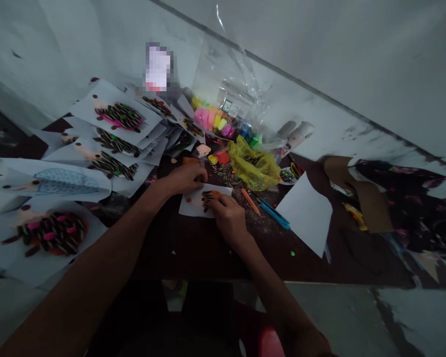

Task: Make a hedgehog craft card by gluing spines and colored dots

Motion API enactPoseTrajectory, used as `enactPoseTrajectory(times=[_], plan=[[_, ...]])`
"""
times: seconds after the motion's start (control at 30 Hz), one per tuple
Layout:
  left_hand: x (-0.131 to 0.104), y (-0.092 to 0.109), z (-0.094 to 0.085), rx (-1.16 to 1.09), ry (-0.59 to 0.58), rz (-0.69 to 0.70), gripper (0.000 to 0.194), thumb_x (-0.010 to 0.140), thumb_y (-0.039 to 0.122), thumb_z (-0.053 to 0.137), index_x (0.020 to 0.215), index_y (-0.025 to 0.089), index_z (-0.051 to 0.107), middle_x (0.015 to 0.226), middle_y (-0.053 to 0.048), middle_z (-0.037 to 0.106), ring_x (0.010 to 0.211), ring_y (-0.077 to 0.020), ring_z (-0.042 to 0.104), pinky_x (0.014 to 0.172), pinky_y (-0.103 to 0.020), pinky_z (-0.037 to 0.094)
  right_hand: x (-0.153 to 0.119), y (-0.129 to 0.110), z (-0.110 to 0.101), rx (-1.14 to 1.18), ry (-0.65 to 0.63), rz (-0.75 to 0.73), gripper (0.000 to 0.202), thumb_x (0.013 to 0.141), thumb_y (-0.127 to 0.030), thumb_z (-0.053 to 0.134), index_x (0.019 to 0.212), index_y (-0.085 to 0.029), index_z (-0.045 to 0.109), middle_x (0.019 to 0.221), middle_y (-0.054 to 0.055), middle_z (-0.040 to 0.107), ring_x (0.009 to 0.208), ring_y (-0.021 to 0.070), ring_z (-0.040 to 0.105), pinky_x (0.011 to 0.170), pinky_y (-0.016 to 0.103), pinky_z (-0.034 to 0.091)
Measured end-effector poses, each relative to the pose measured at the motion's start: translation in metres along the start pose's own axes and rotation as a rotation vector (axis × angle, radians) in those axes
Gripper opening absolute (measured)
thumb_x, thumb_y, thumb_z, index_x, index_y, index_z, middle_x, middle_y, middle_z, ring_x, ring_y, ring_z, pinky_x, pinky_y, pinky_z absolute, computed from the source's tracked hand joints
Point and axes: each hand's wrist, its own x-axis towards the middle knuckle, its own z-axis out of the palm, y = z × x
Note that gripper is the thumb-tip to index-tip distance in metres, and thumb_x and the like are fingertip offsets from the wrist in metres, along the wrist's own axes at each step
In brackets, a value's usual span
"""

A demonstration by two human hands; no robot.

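Fingers of the right hand (pixel 228 217) are bent and close together over a small hedgehog figure; whether a seed is pinched between them, I cannot tell from where I stand. Those of the left hand (pixel 189 178) curl at the far edge of the paper beneath, probably to steady it, though their tips are too dim to read.

Under everything runs a dark brown tabletop (pixel 204 250). At its back, a large clear plastic bag (pixel 241 62) stands against the wall, its lower part full of soft-looking packs in pink, yellow, purple, blue and green. A heap of white paper sheets bearing seed-covered hedgehogs (pixel 147 111) lies to the left, overlapping, likely to save room. A blank white sheet (pixel 307 217) lies on the right, within easy reach.

Nearer the middle, a crumpled, thin yellow plastic bag (pixel 266 173) gapes upward, showing dark seeds inside, perhaps left open for picking from. The small white sheet (pixel 191 211) lies flat between the two hands, bearing the orange-and-dark hedgehog figure (pixel 208 197). An orange stick (pixel 250 202) rests to its right, loose striped seeds (pixel 228 177) are scattered beyond it, and one bright green crumb (pixel 292 253) sits near the front edge.
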Motion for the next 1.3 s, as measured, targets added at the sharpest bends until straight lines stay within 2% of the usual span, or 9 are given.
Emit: enactPoseTrajectory(times=[0.2, 0.4, 0.6, 0.7, 0.8, 1.0, 1.17, 1.3], plan=[[0.000, 0.003, -0.002, -0.031, -0.019, -0.011, 0.015, 0.080, 0.022, 0.062, 0.091, 0.019, 0.071, 0.093, -0.006, 0.071, 0.083, -0.0204, 0.063, 0.069, -0.030, 0.043, -0.003, 0.001, -0.003, 0.009, 0.017, 0.032, 0.021, 0.101, -0.020, 0.058, 0.101, -0.025, 0.078, 0.088, 0.005, 0.068, 0.085, 0.0167, 0.061, 0.068, 0.024, 0.041], [-0.001, 0.006, -0.003, -0.021, -0.019, -0.033, 0.015, 0.081, 0.023, 0.061, 0.092, 0.020, 0.070, 0.093, -0.006, 0.072, 0.082, -0.0207, 0.063, 0.068, -0.030, 0.043, 0.004, 0.020, -0.022, 0.084, 0.014, 0.141, 0.019, 0.100, -0.020, 0.057, 0.099, -0.022, 0.076, 0.091, 0.005, 0.070, 0.086, 0.0178, 0.063, 0.075, 0.026, 0.043], [-0.003, 0.011, -0.006, -0.007, -0.037, -0.062, 0.019, 0.081, 0.024, 0.059, 0.094, 0.018, 0.071, 0.091, -0.006, 0.072, 0.079, -0.0206, 0.063, 0.066, -0.030, 0.043, 0.035, 0.043, -0.040, 0.010, -0.144, 0.306, 0.023, 0.102, -0.024, 0.053, 0.101, -0.020, 0.075, 0.102, 0.008, 0.073, 0.092, 0.0204, 0.064, 0.074, 0.028, 0.041], [-0.004, 0.014, -0.006, -0.002, -0.045, -0.090, 0.021, 0.082, 0.026, 0.058, 0.096, 0.018, 0.072, 0.091, -0.007, 0.072, 0.079, -0.0214, 0.064, 0.066, -0.030, 0.043, 0.053, 0.051, -0.037, -0.018, -0.226, 0.350, 0.026, 0.102, -0.026, 0.051, 0.106, -0.019, 0.076, 0.106, 0.009, 0.073, 0.095, 0.0211, 0.064, 0.077, 0.028, 0.042], [-0.004, 0.017, -0.006, 0.003, -0.022, -0.134, 0.020, 0.081, 0.025, 0.058, 0.095, 0.019, 0.072, 0.094, -0.007, 0.073, 0.082, -0.0227, 0.065, 0.069, -0.031, 0.045, 0.070, 0.057, -0.030, -0.023, -0.240, 0.359, 0.028, 0.103, -0.028, 0.050, 0.109, -0.021, 0.076, 0.107, 0.009, 0.074, 0.096, 0.0210, 0.065, 0.079, 0.028, 0.043], [-0.006, 0.022, -0.006, -0.006, -0.021, -0.169, 0.018, 0.082, 0.023, 0.055, 0.090, 0.019, 0.070, 0.093, -0.008, 0.072, 0.087, -0.0255, 0.066, 0.073, -0.034, 0.047, 0.101, 0.054, -0.019, -0.009, -0.309, 0.241, 0.030, 0.104, -0.027, 0.049, 0.115, -0.021, 0.077, 0.115, 0.010, 0.073, 0.106, 0.0222, 0.065, 0.082, 0.028, 0.045], [-0.007, 0.025, -0.007, -0.019, -0.030, -0.211, 0.018, 0.082, 0.023, 0.055, 0.092, 0.019, 0.070, 0.093, -0.008, 0.072, 0.087, -0.0261, 0.067, 0.074, -0.035, 0.047, 0.113, 0.050, -0.010, -0.012, -0.398, 0.142, 0.028, 0.102, -0.027, 0.055, 0.118, -0.023, 0.077, 0.118, 0.011, 0.070, 0.113, 0.0249, 0.062, 0.084, 0.031, 0.047], [-0.006, 0.026, -0.008, -0.009, -0.047, -0.205, 0.018, 0.083, 0.023, 0.054, 0.093, 0.019, 0.069, 0.097, -0.008, 0.072, 0.091, -0.0259, 0.067, 0.076, -0.035, 0.047, 0.116, 0.051, 0.001, -0.021, -0.384, 0.155, 0.028, 0.103, -0.027, 0.051, 0.118, -0.022, 0.074, 0.116, 0.012, 0.068, 0.113, 0.0251, 0.060, 0.086, 0.032, 0.048]])
